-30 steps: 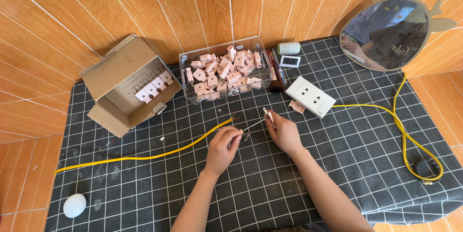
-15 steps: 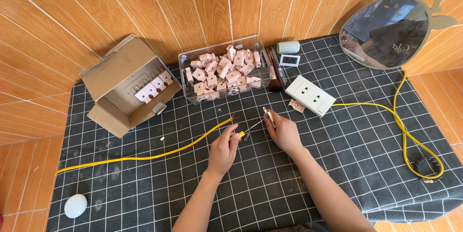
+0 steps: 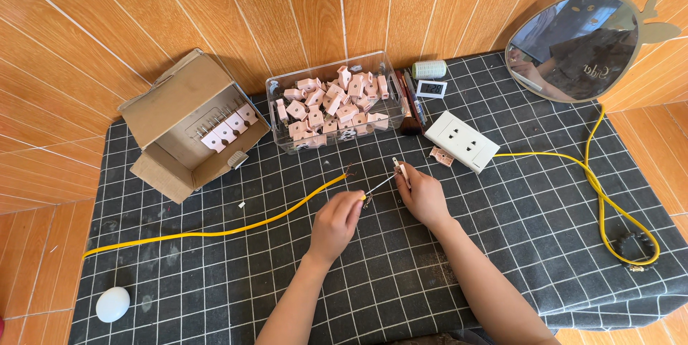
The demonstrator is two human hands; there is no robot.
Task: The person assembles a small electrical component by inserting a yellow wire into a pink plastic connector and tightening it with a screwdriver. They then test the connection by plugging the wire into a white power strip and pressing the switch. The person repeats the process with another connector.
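Note:
My left hand grips a small screwdriver with a yellow handle, its thin shaft pointing up and right. The shaft's tip reaches a small pale plug part pinched in the fingers of my right hand. Both hands hover over the black gridded mat near its middle. A yellow cable lies on the mat to the left, and its bare end stops just above my left hand.
A clear box of pink parts and an open cardboard box stand at the back. A white socket plate, a loose pink part, a coiled yellow cable, a mirror and a white egg-shaped object are around.
My left hand has turned slightly and the screwdriver's yellow handle now shows at its fingertips. Both hands stay in about the same place.

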